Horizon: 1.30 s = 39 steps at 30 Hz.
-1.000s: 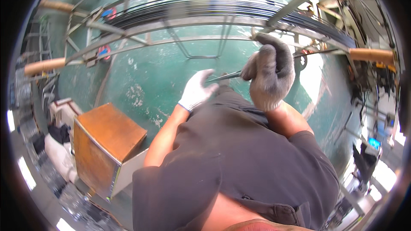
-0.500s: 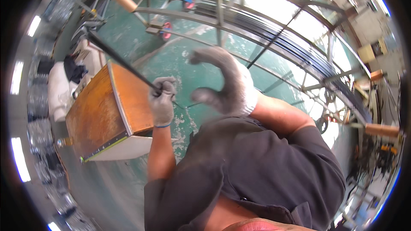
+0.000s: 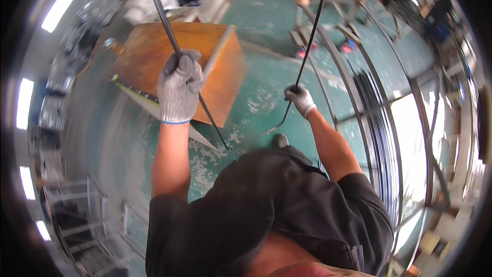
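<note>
While the left hand [image 3: 179, 90], in a grey-white knit glove, curls tight round one long, thin black rod [image 3: 162, 13] before the orange-brown box [image 3: 146, 46], the right hand [image 3: 301, 101], gloved too, grips a slimmer black bar [image 3: 313, 33] over the green floor [image 3: 264, 18]! Both look stiff, likely light, perhaps slippery; mid-length holds should balance best. Joined below? Can't tell.

Bright glare right, fisheye-bent edges

One head-worn fisheye view, steeply downward from close above the torso [image 3: 251, 205]
</note>
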Motion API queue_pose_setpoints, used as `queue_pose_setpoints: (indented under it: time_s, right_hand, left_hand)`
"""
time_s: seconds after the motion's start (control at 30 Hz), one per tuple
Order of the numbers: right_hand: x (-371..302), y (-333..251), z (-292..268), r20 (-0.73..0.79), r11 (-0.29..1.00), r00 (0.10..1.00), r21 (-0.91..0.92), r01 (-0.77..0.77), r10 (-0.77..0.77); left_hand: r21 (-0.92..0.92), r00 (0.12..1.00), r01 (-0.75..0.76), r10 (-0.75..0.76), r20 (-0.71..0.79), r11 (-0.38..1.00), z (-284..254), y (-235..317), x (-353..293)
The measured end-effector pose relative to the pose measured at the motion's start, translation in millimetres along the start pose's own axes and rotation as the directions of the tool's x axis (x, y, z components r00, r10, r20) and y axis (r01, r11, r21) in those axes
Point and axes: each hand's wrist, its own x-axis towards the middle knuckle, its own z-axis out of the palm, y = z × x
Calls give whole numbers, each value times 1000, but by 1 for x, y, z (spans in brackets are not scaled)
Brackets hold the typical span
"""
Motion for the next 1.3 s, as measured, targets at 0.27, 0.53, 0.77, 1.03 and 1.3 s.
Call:
queue_pose_setpoints:
  time_s: [0.27, 0.53, 0.77, 1.03, 1.3]
  right_hand:
    - [49, -14, 85, 266, 996, 961, -62, -61, 75]
    - [178, -105, 234, 278, 983, 956, -127, 131, -92]
    - [307, -107, 326, 235, 754, 970, -625, 200, -62]
    - [365, -56, 428, 293, 718, 955, -656, 233, -42]
    - [384, -93, 449, 659, 399, 749, -670, 626, -69]
  left_hand:
    - [98, 803, -131, 164, -573, 986, -130, 89, 28]
    - [279, 602, 406, -25, -798, 870, -276, -100, -45]
    - [185, 433, 602, -123, -893, 777, -337, -224, -51]
    - [203, 255, 842, -37, -966, 499, -376, -188, -38]
    - [586, 584, 810, 105, -805, -9, -340, -141, 22]
